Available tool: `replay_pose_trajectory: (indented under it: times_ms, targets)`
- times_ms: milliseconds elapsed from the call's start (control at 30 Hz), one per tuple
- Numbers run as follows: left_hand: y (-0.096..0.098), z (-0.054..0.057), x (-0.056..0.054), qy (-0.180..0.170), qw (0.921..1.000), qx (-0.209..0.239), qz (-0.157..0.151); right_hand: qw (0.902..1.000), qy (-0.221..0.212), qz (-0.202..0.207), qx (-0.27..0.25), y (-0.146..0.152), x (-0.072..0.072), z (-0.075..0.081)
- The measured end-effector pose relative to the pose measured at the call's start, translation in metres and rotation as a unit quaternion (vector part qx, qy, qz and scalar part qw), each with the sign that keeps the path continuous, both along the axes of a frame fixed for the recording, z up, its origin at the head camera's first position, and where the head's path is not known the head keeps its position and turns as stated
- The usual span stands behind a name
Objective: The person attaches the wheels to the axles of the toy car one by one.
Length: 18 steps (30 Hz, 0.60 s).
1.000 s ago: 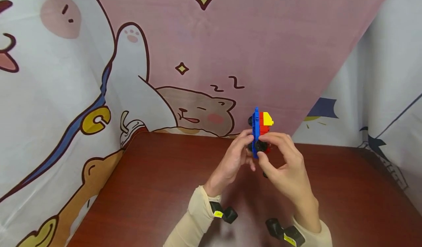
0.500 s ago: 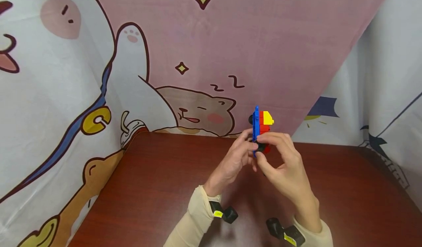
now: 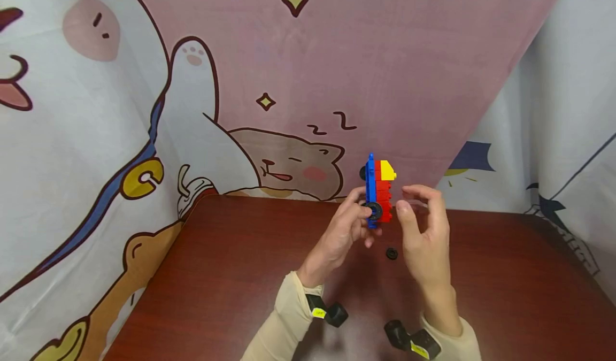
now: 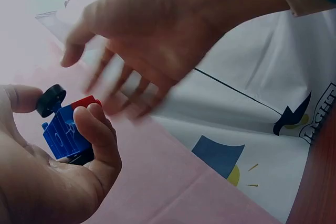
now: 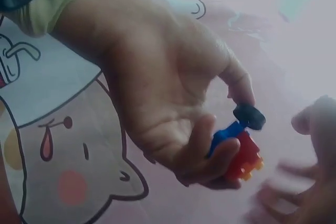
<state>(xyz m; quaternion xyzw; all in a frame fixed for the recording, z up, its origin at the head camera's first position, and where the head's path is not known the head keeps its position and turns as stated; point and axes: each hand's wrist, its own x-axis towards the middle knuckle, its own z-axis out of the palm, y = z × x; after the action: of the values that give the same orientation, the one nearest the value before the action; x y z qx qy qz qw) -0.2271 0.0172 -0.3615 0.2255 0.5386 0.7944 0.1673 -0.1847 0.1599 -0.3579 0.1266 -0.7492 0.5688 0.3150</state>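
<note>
A toy brick car [image 3: 383,195], with a blue base, red bricks and a yellow sloped brick, is held on end in my left hand [image 3: 339,238]. The left thumb touches a black wheel [image 3: 377,211] at the car's lower end, while the other fingers grip the blue base [image 4: 65,132] from behind. Another black wheel [image 3: 363,173] shows near the top, partly hidden. To the right of the car, apart from it, my right hand [image 3: 425,243] holds nothing, its fingers loosely bent. A loose black wheel [image 3: 392,253] lies on the table below the car.
The dark red-brown table [image 3: 216,265] ends at a hanging cloth [image 3: 409,56] printed with cartoon animals, which also rises along the left and right sides. Black wrist cameras [image 3: 327,311] sit on both cuffs.
The right hand has let go of the wheel at the car's lower end and drawn back to the right. The left thumb now rests on that wheel, and the loose wheel has come into sight.
</note>
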Motion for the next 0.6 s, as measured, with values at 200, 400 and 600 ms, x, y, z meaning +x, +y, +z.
replay_pose_trajectory:
  times_ms: [200, 400, 600]
  targets:
    - [0.0005, -0.0008, 0.0012, 0.001, 0.9997, 0.014, -0.018, 0.9689, -0.208, 0.133, 0.0, 0.003, -0.0037, 0.0007]
    - [0.001, -0.0018, 0.0024, 0.009, 0.9981, 0.033, -0.051, 0.9584, -0.219, 0.181, -0.027, -0.0028, -0.0059, -0.001]
    - [-0.0007, 0.0002, 0.0015, 0.015, 0.997, 0.023, -0.072, 0.9621, -0.21, 0.171, -0.037, -0.0012, -0.0047, 0.0008]
